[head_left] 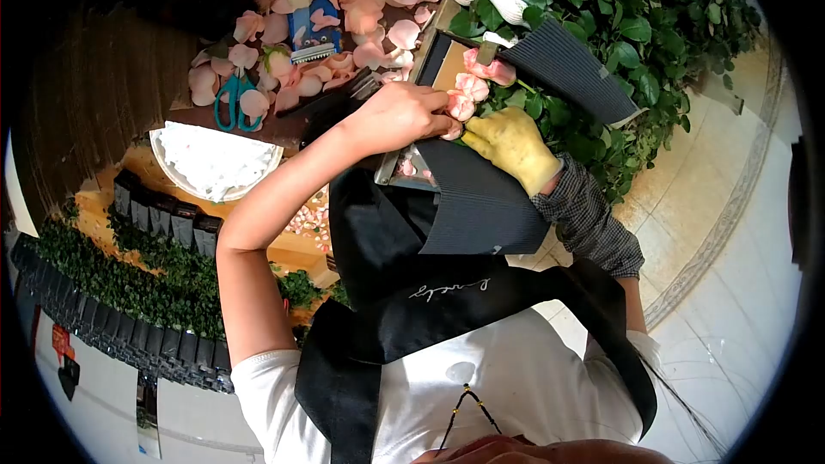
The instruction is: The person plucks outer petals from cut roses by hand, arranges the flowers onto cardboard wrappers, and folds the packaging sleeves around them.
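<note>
Since the pink rose (460, 106) sits between two dark corrugated sheets (485, 206), my left hand (400, 112) pinches it narrowly, probably for steadiness; gloved right hand's (516, 148) right beside, can't tell its grip.

Matt, ribbed sheet (485, 206), probably cardboard

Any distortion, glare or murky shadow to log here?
Head view: strong fisheye with black corners, the pale tiled floor's border curving. Head view: the white heap on the shallow whitish plate looks nearly blown out; the dark brown surface at upper left is murky. Head view: bare left hand and yellow-gloved right hand are legible.
</note>
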`<action>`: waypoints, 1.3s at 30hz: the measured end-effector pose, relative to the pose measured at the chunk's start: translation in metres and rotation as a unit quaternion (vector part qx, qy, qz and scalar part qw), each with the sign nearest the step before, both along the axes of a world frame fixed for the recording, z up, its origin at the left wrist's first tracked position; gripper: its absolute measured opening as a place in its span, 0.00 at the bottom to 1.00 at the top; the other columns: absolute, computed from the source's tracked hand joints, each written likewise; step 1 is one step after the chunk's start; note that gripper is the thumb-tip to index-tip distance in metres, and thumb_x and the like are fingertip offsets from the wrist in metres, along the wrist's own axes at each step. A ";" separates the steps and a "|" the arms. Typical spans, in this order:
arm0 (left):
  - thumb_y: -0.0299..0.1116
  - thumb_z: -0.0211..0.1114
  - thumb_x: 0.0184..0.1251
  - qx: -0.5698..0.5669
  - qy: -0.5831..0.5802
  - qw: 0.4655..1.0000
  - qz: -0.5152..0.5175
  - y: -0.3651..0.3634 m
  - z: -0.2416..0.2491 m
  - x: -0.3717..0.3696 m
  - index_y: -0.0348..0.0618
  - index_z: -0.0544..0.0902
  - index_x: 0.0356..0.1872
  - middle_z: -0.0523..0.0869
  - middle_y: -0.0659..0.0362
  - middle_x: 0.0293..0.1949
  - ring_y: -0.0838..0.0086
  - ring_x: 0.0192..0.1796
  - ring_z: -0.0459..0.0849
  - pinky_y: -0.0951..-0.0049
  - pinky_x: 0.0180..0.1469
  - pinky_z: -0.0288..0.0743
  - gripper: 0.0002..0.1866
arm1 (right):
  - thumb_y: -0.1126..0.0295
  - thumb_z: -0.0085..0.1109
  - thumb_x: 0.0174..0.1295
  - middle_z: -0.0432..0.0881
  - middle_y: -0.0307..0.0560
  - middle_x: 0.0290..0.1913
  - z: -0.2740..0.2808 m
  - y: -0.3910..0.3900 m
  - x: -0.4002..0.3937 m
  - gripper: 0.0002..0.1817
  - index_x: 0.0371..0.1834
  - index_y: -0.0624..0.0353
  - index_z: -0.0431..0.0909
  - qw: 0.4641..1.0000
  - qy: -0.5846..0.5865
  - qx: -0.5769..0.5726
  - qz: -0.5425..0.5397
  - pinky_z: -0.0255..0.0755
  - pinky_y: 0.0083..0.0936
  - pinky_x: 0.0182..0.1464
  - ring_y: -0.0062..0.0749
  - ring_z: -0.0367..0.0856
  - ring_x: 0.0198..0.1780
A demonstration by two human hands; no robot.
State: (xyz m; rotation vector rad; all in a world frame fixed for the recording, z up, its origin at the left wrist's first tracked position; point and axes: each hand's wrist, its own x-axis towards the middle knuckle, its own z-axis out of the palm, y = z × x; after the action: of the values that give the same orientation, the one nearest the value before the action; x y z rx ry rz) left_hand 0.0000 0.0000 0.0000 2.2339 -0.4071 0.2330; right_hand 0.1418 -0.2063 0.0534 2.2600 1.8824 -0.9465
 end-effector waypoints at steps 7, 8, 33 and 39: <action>0.34 0.66 0.60 -0.037 -0.045 0.998 0.011 -0.003 -0.003 0.010 0.46 0.87 0.36 0.80 0.60 0.33 0.66 0.35 0.85 0.67 0.37 0.80 0.06 | 0.56 0.64 0.63 0.82 0.48 0.24 -0.006 0.001 0.002 0.14 0.28 0.53 0.78 0.999 0.007 0.030 -0.010 0.74 0.44 0.36 0.47 0.82 0.29; 0.33 0.66 0.58 -0.015 -0.067 0.998 -0.006 -0.003 -0.003 0.012 0.45 0.86 0.35 0.80 0.60 0.34 0.67 0.37 0.85 0.68 0.37 0.80 0.06 | 0.57 0.65 0.62 0.81 0.48 0.24 -0.008 0.000 0.002 0.13 0.28 0.53 0.78 0.999 0.005 0.032 -0.012 0.74 0.44 0.35 0.48 0.82 0.29; 0.31 0.64 0.58 -0.021 -0.073 0.988 0.136 0.003 -0.009 0.002 0.42 0.80 0.34 0.78 0.61 0.32 0.69 0.31 0.83 0.69 0.33 0.79 0.06 | 0.56 0.65 0.61 0.82 0.51 0.26 -0.008 -0.001 -0.002 0.13 0.29 0.55 0.81 0.999 0.028 -0.003 -0.026 0.75 0.45 0.35 0.50 0.83 0.31; 0.29 0.76 0.59 -0.067 0.069 0.901 0.423 0.001 0.037 -0.071 0.43 0.82 0.29 0.80 0.58 0.27 0.66 0.24 0.82 0.68 0.26 0.75 0.08 | 0.58 0.64 0.62 0.83 0.49 0.25 0.019 0.023 -0.015 0.11 0.34 0.53 0.82 0.997 -0.054 -0.059 -0.022 0.75 0.44 0.32 0.48 0.83 0.28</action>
State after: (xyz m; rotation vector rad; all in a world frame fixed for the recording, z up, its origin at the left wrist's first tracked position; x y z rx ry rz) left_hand -0.0706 0.0014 0.0373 2.1408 0.6704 0.5273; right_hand 0.1267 -0.1833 0.0727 2.2438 1.6949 -0.8942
